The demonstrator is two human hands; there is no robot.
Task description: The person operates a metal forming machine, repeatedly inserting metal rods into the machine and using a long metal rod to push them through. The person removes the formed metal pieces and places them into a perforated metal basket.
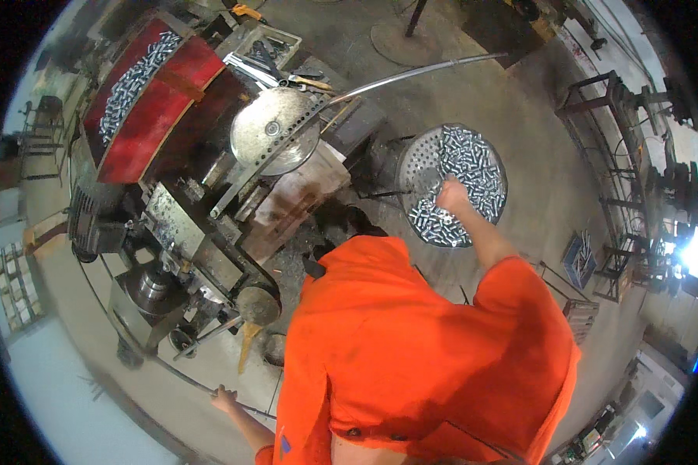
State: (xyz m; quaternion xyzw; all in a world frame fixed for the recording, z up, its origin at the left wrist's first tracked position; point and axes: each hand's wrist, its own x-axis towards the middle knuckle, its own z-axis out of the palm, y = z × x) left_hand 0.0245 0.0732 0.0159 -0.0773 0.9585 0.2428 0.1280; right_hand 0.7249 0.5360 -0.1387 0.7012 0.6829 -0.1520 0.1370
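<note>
My right hand (451, 194) reaches over a round perforated metal tray (417, 167) and touches the many short, shiny metal cylinders (473, 159) heaped on it. Its fingers look closed, but what they hold, if anything, is hidden. At the lower left, my left hand (225, 399) is closed around a long thin metal rod (180, 376) that runs beside the machine. My orange sleeves and top cover much of the lower middle.
Left of me stands a greasy machine (190, 236) with a round metal disc (267, 124) and a long perforated bar (411, 74). A red bin (143, 151) holds more metal cylinders. A blue crate (578, 260) sits on the floor at right, near metal racks (613, 178).
</note>
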